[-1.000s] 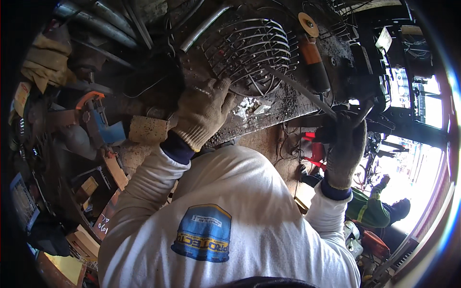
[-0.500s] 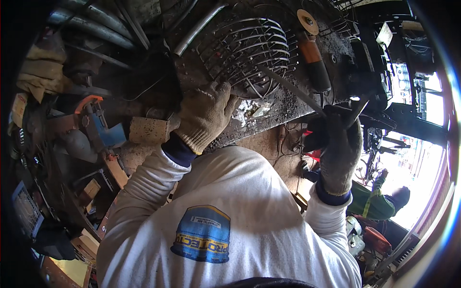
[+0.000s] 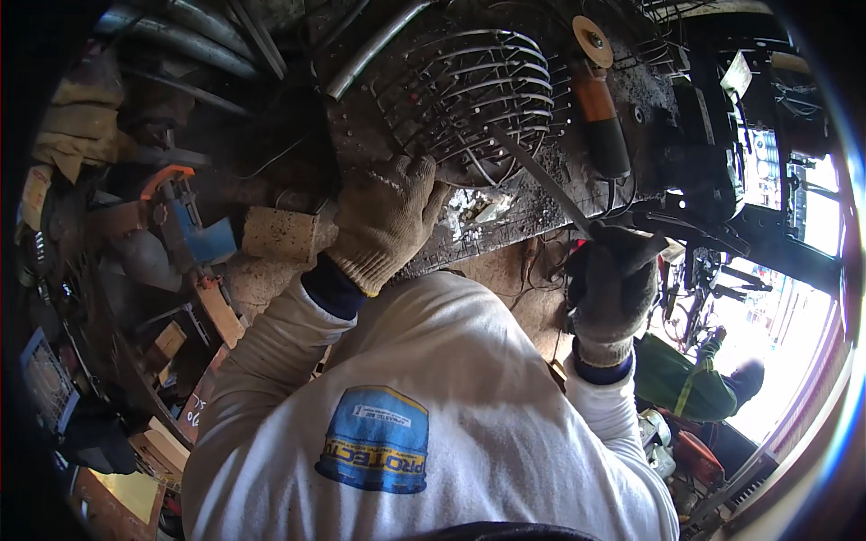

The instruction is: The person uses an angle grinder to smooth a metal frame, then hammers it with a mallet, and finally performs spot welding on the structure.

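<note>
Gripping wire cage (image 3: 474, 99) — left hand (image 3: 390, 221); right hand (image 3: 613, 288) — metal rod (image 3: 541, 180).

A blue and yellow badge (image 3: 377, 442) sits low on the back of my white shirt, shield-shaped, blue across the top with a pale strip and a yellow band beneath. Far to my right, beside the bright window, hangs a small panel (image 3: 765, 169) with pale blue-white faces that may be a screen or a label, and above it a pale tilted tag (image 3: 737, 77); I cannot tell more of either. At my lower left lies a flat yellowish sheet or package (image 3: 135, 491), half in shadow.
</note>
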A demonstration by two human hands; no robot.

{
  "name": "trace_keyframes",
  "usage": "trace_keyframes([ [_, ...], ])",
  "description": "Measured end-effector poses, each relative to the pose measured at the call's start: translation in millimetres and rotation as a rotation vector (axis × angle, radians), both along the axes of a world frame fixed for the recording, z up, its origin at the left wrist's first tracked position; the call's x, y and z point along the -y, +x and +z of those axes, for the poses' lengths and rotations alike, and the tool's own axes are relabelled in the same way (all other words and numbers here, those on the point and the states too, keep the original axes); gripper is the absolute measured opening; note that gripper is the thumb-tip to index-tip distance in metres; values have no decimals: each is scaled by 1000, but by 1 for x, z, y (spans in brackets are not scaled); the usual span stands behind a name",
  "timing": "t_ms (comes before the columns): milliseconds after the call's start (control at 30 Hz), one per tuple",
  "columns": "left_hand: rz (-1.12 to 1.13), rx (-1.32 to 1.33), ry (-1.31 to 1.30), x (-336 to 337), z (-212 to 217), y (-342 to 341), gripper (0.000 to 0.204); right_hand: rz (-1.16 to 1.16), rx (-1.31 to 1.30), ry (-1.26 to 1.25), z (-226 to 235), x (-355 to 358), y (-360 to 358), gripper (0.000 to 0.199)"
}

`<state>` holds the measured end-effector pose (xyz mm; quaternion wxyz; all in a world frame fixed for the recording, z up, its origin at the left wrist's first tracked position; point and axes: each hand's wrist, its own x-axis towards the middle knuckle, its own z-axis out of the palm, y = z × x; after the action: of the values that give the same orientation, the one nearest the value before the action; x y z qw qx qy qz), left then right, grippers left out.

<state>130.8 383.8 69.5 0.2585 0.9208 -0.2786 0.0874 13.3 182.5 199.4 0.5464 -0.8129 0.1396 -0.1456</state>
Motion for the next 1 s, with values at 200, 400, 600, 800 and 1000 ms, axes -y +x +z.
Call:
trace_keyframes([
  [200,4,2,0,0,4,1,26,-23,-161,9,23,-6,9,8],
  [400,-28,183,50,1,-6,2,22,-51,182,-133,-34,15,-9,11],
  [600,-124,362,164,1,-7,8,20,52,257,-415,-50,17,-20,15],
  [800,-26,25,329,3,-6,6,26,85,286,-395,-59,22,-21,17],
  [1000,-105,-8,470,3,-12,4,42,94,300,-360,-61,19,-17,18],
])
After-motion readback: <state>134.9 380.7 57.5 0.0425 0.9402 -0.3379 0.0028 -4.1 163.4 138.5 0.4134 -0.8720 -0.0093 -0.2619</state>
